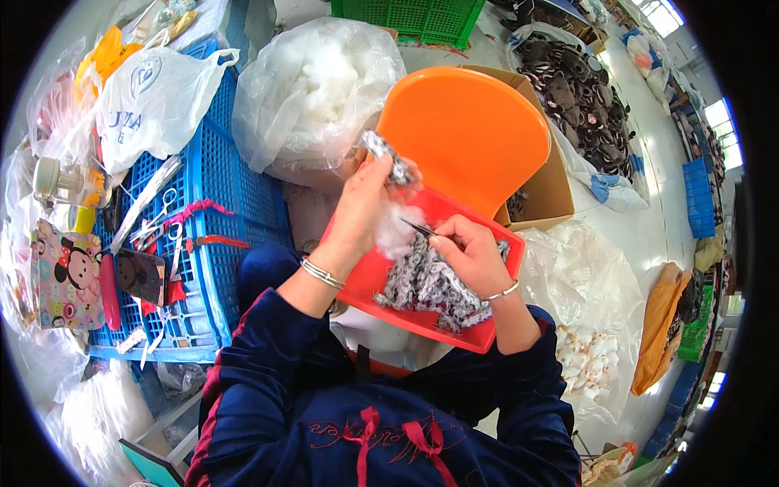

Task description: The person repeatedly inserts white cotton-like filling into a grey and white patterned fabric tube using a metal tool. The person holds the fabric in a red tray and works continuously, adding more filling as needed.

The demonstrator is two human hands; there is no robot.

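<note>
From my remote seat: both hands are up and working over the red tray [363, 280]. The left hand [369, 199], at the tray's far left corner, is nearly closed, pinching a grey-and-white knitted piece [391, 160] upright. A wad of white filling [396, 234] hangs just below that hand, over the tray's left half; whether those fingers also hold it, I can't tell. The right hand [475, 256] is mostly closed around a thin dark tool [419, 227], tip pointing left and touching or nearly touching the wad. Tool type unclear; looks like tweezers.

For the step in hand, working the filling with the tool, I'd steady the knit in the left fingers, take small tufts and guide the tip gently, so the yarn doesn't snag. Keep the tip clear of the left fingers.

Edges: the heap of knitted pieces [434, 284] fills the tray's near and right part, up against the near edge, so loose fluff could catch there. The bare strip along the left edge looks the best room. The right forearm crosses the right edge; lift over it. Beyond the far edge is the orange seat [462, 138], with the filling bag [324, 89] to its left. The blue crate [264, 207] limits the left elbow.
</note>
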